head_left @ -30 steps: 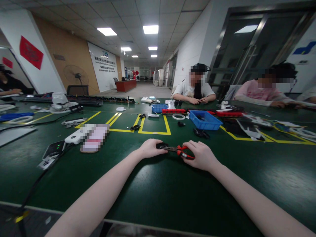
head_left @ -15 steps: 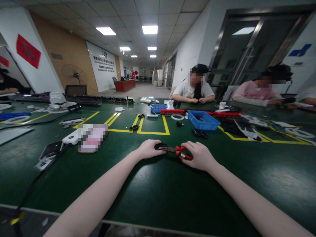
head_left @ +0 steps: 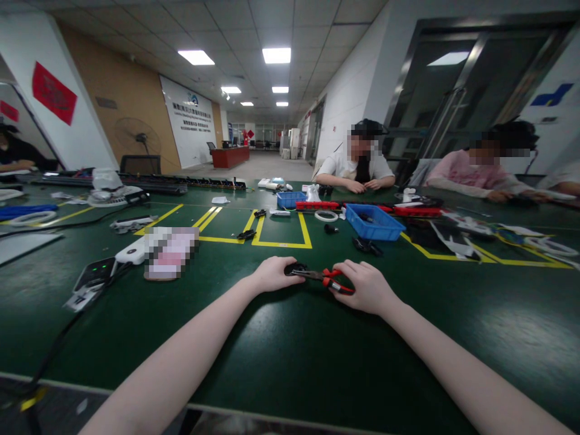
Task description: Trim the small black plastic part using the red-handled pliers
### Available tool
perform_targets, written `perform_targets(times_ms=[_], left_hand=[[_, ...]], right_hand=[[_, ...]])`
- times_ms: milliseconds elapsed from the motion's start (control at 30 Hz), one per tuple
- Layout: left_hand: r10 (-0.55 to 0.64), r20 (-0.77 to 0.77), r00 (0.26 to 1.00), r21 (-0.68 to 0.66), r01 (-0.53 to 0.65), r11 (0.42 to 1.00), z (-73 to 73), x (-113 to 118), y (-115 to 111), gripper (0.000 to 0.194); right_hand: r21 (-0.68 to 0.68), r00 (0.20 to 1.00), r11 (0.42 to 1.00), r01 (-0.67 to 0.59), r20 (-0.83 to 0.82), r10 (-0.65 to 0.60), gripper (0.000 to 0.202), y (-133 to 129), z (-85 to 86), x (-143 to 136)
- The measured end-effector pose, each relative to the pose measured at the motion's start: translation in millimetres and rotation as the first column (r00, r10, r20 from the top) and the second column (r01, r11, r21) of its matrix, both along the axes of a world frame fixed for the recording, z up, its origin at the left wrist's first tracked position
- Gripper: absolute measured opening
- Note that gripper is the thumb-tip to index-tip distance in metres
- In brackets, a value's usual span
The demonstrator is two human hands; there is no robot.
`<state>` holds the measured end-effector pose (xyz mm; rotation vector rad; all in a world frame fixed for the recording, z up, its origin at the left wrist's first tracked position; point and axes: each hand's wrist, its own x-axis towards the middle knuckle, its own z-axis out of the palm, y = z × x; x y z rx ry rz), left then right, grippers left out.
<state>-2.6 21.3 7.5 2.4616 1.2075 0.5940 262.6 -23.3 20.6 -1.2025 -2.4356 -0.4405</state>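
My right hand [head_left: 365,287] is closed round the red and black handles of a pair of long-nose pliers [head_left: 332,279]. The pliers point left, and their metal jaws meet a small black part [head_left: 295,268]. That part is held between the thumb and fingers of my left hand [head_left: 273,273]; its exact kind is too small to make out. Both hands are just above or on the green table [head_left: 290,350], close together. Whether the jaws grip the part or only touch it, I cannot tell.
Beyond my hands stand a blue bin [head_left: 374,223] and a smaller blue bin [head_left: 290,199]. Small black parts [head_left: 368,246] lie nearby. To the left are a phone [head_left: 170,257], a power bank [head_left: 131,251] and a black cable [head_left: 58,338]. Across the table sits a person [head_left: 357,166].
My hands, the pliers and the black part keep nearly the same place. The view has shifted very slightly. At the far right, a co-worker's hands have moved a little.
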Motion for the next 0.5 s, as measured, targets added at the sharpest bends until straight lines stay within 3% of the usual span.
perform_targets(times_ms=[500], left_hand=[[-0.069,0.01,0.998,0.084,0.068,0.994,-2.1,-2.5,-4.7,0.032]], right_hand=[[-0.073,1.0,0.997,-0.006,0.014,0.007,0.031,-1.7,4.0,-0.7]])
